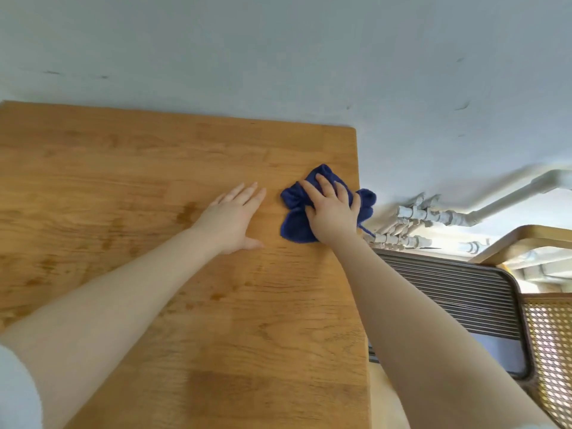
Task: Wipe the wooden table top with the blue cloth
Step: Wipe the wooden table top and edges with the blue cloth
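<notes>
On the table's right edge: the blue cloth (297, 212) is lying bunched and crumpled, close to the far right corner of the wooden table top (154, 168), with one lobe hanging out past the edge.
Right hand: the right hand (332, 209) is pressing palm-down on top of the cloth, fingers spread wide and lying flat across the folds rather than curling around them.
Right-hand contact: fingertips are reaching toward the far side of the cloth, and the heel of the hand is sitting over its near part; the thumb is showing at the cloth's left side.
Left hand: the left hand (232, 218) is resting flat on the bare wood just beside the cloth, to its left, not touching it.
Left-hand opening: fingers are lying straight and close together, pointing away from the person, with the thumb sticking out toward the cloth; it is holding nothing.
Arms: both bare forearms are stretching out over the table from the near side, and a white sleeve (15, 391) is showing at the lower left corner.
Table surface: the wood is showing darker blotches left of the left hand.
Beyond the edge: white pipes (433, 216) are running along a pale wall, and a chair with a woven cane panel (551, 351) is standing at the right.
</notes>
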A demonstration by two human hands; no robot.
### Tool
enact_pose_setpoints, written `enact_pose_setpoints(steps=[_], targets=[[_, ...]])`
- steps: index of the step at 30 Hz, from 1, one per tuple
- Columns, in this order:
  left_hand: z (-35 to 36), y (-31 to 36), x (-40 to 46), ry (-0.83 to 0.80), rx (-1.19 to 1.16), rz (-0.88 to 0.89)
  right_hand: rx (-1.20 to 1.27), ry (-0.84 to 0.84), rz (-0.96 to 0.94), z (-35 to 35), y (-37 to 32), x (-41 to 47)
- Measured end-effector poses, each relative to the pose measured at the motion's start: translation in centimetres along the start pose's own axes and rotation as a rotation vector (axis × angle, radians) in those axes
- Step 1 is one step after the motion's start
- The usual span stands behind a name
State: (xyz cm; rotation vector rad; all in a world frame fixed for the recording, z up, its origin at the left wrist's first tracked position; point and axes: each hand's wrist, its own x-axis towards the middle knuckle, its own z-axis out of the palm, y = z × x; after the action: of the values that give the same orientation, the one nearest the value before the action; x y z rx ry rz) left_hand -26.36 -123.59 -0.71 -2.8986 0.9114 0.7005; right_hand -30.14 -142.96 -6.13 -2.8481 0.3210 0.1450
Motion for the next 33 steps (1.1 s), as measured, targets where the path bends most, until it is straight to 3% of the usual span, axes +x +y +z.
enact_pose_setpoints(steps=[3, 6, 9, 15, 20, 23, 26, 30, 33], targets=[[1.2, -1.7, -2.9, -0.056, -0.001, -0.043, -0.022, 0.024, -0.198, 1.3, -0.8, -3.9], [1.7, -2.1, -3.8, -0.078, -0.044, -0.098, 0.005, -0.070, -0.332, 1.9, -2.0, -7.4], [1.8, -2.3, -4.1, -0.081, -0.070, -0.104, -0.057, -0.091, -0.473, 1.3, -1.3, -5.7], [1.7, -6.0, -5.4, -0.083, -0.065, -0.210, -0.047, -0.039, -0.131, 0.1, -2.3, 0.1], [2.4, -7.1, -5.8, -0.142, -0.008, -0.300, 0.015, -0.060, -0.274, 1.9, -4.4, -6.0], [2.5, -7.5, -5.6, -0.128, -0.046, -0.344, -0.070, -0.095, -0.398, 2.3, -4.7, -7.0], [2.8, -7.7, -5.6, -0.113, -0.029, -0.378, -0.107, -0.034, -0.349, 2.2, -4.3, -3.6], [3.4, -8.2, -5.6, -0.101, 0.008, -0.424, -0.090, -0.043, -0.137, 1.8, -5.3, 0.9], [3.5, -8.4, -5.9, -0.106, -0.018, -0.417, -0.103, -0.033, -0.157, 2.2, -6.3, -0.4]])
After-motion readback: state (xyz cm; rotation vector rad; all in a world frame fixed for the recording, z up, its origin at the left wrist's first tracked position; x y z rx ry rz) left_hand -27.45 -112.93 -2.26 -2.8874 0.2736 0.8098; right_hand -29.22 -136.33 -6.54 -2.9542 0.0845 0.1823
